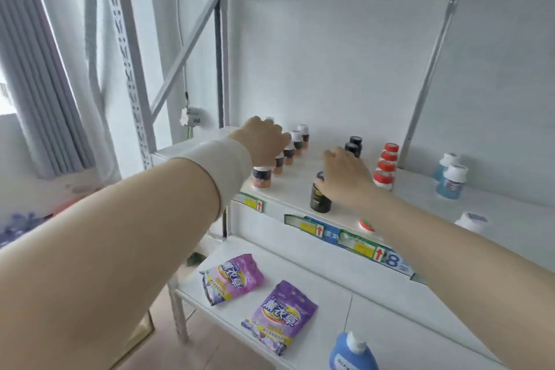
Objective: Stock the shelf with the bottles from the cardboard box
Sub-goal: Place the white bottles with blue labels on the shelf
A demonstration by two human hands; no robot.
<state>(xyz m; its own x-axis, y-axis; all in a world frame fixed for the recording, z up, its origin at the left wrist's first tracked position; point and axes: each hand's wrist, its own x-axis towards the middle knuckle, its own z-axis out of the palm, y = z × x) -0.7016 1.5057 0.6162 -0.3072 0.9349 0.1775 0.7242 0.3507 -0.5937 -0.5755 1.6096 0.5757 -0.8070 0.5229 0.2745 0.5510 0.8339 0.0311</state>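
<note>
Currently, the right hand (345, 177) grasps the cap of a dark bottle (320, 197) standing near the front edge of the shelf (294, 186). At 10 o'clock from it, the left hand (264, 141) is closed over the white-capped bottle (262, 177) heading a receding row. Red-capped bottles (386, 165) stand at 3 o'clock.

left hand (264, 141) fisted, knuckles up | right hand (345, 180) fingers curled
</note>
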